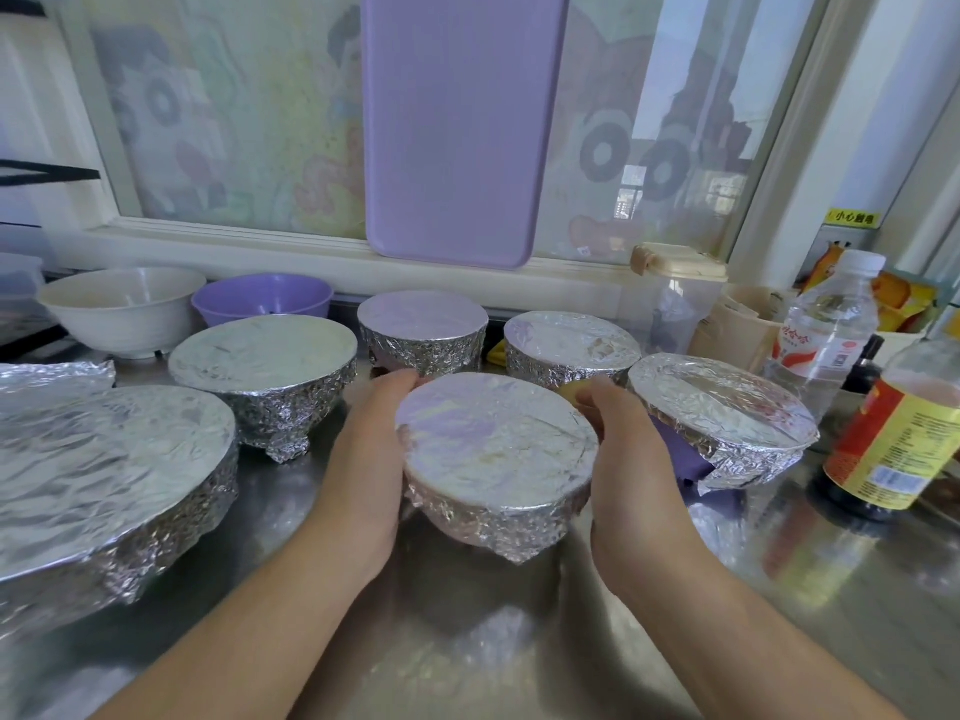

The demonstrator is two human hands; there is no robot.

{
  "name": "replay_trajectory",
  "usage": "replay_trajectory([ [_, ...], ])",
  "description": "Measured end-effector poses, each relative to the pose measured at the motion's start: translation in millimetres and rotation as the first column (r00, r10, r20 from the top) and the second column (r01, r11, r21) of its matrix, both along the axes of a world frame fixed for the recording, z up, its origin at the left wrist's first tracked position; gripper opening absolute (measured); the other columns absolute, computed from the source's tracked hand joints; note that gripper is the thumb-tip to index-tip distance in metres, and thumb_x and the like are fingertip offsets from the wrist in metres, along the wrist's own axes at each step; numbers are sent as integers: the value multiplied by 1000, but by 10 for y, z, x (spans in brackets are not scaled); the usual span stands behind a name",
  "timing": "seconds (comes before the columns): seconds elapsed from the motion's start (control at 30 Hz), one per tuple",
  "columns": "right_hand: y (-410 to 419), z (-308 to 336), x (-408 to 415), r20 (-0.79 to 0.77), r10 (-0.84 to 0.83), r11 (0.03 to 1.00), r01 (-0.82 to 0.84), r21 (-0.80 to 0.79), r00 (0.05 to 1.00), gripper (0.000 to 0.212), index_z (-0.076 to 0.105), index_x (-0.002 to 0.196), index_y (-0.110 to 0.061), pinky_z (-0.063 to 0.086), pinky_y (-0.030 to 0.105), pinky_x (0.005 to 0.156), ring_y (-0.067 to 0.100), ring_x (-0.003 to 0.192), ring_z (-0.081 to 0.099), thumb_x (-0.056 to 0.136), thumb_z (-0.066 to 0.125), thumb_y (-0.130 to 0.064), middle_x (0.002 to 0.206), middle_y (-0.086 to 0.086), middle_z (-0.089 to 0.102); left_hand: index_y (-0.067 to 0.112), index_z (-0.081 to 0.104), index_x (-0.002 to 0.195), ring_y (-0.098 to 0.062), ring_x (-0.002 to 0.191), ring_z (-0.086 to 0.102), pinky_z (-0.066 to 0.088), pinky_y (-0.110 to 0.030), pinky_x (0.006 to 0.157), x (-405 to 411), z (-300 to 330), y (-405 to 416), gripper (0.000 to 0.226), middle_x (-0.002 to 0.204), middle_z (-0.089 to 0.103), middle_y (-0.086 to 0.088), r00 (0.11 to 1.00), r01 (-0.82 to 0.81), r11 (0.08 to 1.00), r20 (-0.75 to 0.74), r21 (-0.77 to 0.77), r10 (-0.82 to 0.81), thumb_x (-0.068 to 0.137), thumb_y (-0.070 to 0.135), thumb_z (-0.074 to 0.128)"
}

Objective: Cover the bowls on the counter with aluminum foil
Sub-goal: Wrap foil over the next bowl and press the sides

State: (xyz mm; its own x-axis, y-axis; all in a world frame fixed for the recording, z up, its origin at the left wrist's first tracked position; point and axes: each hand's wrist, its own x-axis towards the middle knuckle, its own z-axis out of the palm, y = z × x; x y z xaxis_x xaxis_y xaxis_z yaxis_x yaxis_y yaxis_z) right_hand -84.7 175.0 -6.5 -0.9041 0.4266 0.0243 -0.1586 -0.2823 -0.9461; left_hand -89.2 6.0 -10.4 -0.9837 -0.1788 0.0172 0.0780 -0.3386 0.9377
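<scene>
From the head camera, both forearms reach forward over the steel bench (pixel 467 641) and meet at a foil-covered bowl (pixel 496 449) in the middle. The left hand (pixel 363 459) cups the bowl's left side, palm turned inward, its fingers (pixel 400 379) curled round the far edge and pressed together against the foil. The right hand (pixel 631 459) mirrors it on the right side, fingers (pixel 592 397) curled at the far rim and touching the foil wrap. The bowl tilts slightly toward the camera; whether its base touches the bench cannot be told.

Five other wrapped bowls surround it: a large one (pixel 104 459) at near left, a footed one (pixel 262 366) behind that, two (pixel 423 327) (pixel 571 345) at the back, and a tilted one (pixel 722 407) just right of the right hand, its foil loose with purple showing beneath. A white bowl (pixel 122 309) and a purple bowl (pixel 262 298) stand uncovered at the back left. A purple cutting board (pixel 457 122) leans against the window. A water bottle (pixel 826 330) and a sauce bottle (pixel 898 433) stand at the right.
</scene>
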Motion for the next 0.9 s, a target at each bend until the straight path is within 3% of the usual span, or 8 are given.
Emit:
replay_trajectory([
  [0.17, -65, -127, -4, -73, 83, 996, -81, 37, 994, 20, 78, 89, -27, 51, 55, 110, 36, 118, 66, 84, 67, -42, 104, 4, 73, 23, 76, 113, -23, 112, 72, 54, -46, 104, 15, -101, 72, 29, 125, 73, -6, 998, -20, 1000, -57, -9, 20, 103, 8, 52],
  [0.3, 5, -87, -71, -35, 131, 987, -134, -87, 991, 9, 74, 82, -24, 55, 46, 97, 33, 103, 71, 85, 72, -32, 95, 6, 70, 15, 77, 110, -26, 105, 75, 54, -46, 101, 61, 37, 84, 27, 108, 80, -7, 999, 37, 998, -38, 44, -35, 102, 28, 54],
  [0.43, 55, 1, -65, -41, 240, 961, -243, -130, 970, 16, 79, 88, -15, 55, 46, 94, 34, 101, 74, 91, 67, -25, 99, 13, 77, 10, 75, 121, -33, 111, 74, 47, -58, 112, 18, 49, 13, 42, 117, 77, -13, 995, 102, 993, 8, 58, -103, 101, 40, 54],
  [0.57, 145, -15, 14, -68, 170, 971, -179, -162, 983, 21, 68, 88, -10, 51, 30, 72, 23, 77, 63, 97, 61, -28, 87, 10, 64, 17, 78, 115, -32, 112, 73, 46, -62, 112, -11, 45, -26, 33, 117, 77, -11, 998, 68, 997, 0, 45, -68, 97, 37, 59],
  [0.6, 148, -37, 1, -86, 146, 974, -158, -160, 986, 32, 69, 87, -3, 56, 27, 82, 21, 81, 71, 96, 62, -33, 90, 8, 73, 19, 80, 112, -31, 111, 73, 47, -61, 112, -6, 51, -18, 29, 116, 78, -10, 998, 57, 997, -10, 49, -57, 98, 35, 60],
  [0.67, 109, -84, -32, -79, 81, 993, -88, -82, 994, 52, 70, 98, 2, 50, 41, 109, 23, 105, 74, 86, 72, -49, 105, 7, 79, 20, 82, 107, -29, 109, 74, 50, -56, 110, 21, 48, 23, 25, 112, 79, -9, 998, 55, 997, -17, 61, -54, 99, 30, 60],
  [0.8, -71, -92, -11, -126, 94, 995, -99, -30, 987, 18, 74, 87, -22, 53, 46, 99, 26, 105, 67, 88, 61, -35, 100, 0, 68, 16, 79, 113, -28, 110, 74, 52, -55, 107, 50, -5, 107, 26, 113, 79, -9, 999, 33, 998, -39, 51, -31, 102, 25, 57],
  [0.9, -51, -24, -11, -135, 112, 982, -130, -138, 985, 18, 77, 83, -23, 55, 37, 84, 27, 95, 75, 95, 64, -24, 91, 3, 73, 16, 79, 112, -29, 109, 74, 55, -52, 101, 33, -23, 115, 28, 114, 78, -10, 998, -15, 1000, -59, 25, 17, 101, 26, 54],
])
